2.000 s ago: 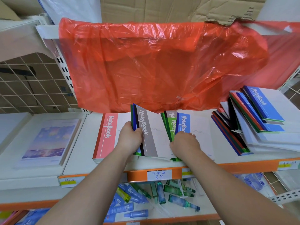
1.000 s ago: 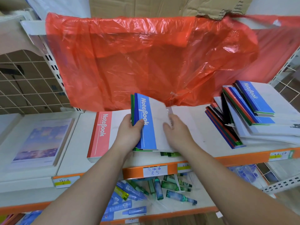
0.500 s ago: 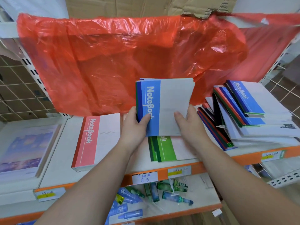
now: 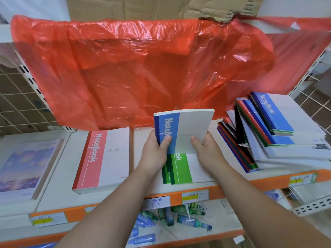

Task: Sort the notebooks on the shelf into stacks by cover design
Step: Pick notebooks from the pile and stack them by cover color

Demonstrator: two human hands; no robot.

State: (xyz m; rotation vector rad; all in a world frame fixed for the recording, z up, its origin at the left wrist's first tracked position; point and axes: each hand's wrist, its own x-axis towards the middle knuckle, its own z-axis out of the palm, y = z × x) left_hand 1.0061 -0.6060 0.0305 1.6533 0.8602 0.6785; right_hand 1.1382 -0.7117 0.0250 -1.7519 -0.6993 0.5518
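A small bundle of blue notebooks [image 4: 184, 129] is held upright above the shelf [image 4: 272, 179], near its middle. The bundle is gripped at its lower left edge by the left hand [image 4: 155, 151], with the thumb laid on the blue cover band and the fingers curled behind. Its lower right edge is held by the right hand [image 4: 206, 151], thumb in front and fingers behind. Under the bundle, green notebooks [image 4: 180, 169] are lying flat on the shelf. A red stack [image 4: 102, 158] is placed to the left, apart from them. A mixed pile [image 4: 268, 133] is spread untidily at the right. A plastic sheet [image 4: 125, 68] is hung behind. Bottles [image 4: 179, 217] are seen on the lower shelf [image 4: 223, 221].
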